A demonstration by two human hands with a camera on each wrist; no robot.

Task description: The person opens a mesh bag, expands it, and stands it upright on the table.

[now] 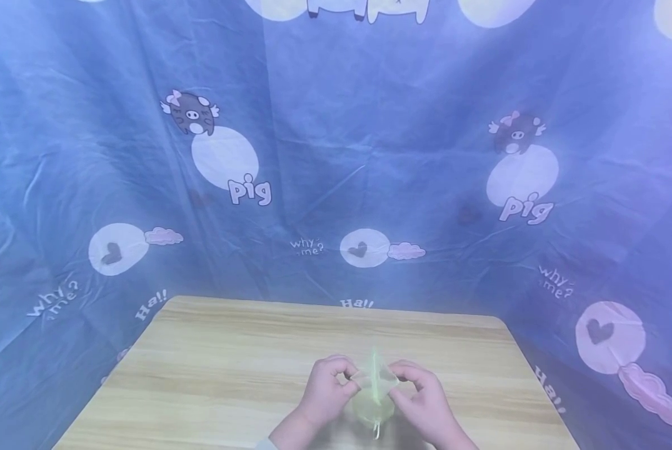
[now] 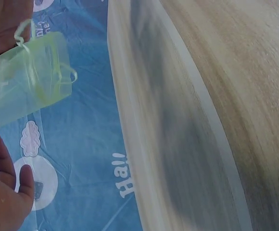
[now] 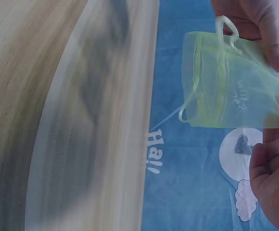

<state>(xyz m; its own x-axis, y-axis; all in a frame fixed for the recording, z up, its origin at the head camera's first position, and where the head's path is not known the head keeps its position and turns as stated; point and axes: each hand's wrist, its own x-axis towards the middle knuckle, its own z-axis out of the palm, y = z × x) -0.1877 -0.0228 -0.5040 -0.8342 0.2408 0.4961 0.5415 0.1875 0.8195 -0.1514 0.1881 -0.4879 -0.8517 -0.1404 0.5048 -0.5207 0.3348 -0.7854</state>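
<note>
Sheer yellow-green pouch (image 3: 209, 94) held up btwn the two hands, over near-centre part of wood-grain table (image 1: 229, 375); contact w/ tabletop: can't tell.

Orientation: hemmed drawstring end points back twd the person & down; other end points away, twd the cloth (image 1: 324, 125). Long axis approx. fore-aft, hem crosswise to it. Head view: bright green crease runs lengthwise betw. the hands. Far end cut off by frame edge in both wrist views, so full length n/a. Pale cord loop (image 3: 220, 29) stands off one side of hem; 2nd loop at opp. side.

Hands: L hand (image 1: 325, 386) pinches L side of pouch, thumb vs. fingers; R hand (image 1: 422, 400) same on R side. Fingertips partly hidden/cut off in wrist views.

Writing, all on cloth: "pig" (image 1: 249, 190) x2, below brown pig figs.; "why me?" (image 1: 307, 246) several places, one reads thru the pouch fabric, R wrist view; "Ha!!" (image 1: 357, 304) nr table edge, also at sides.
</note>
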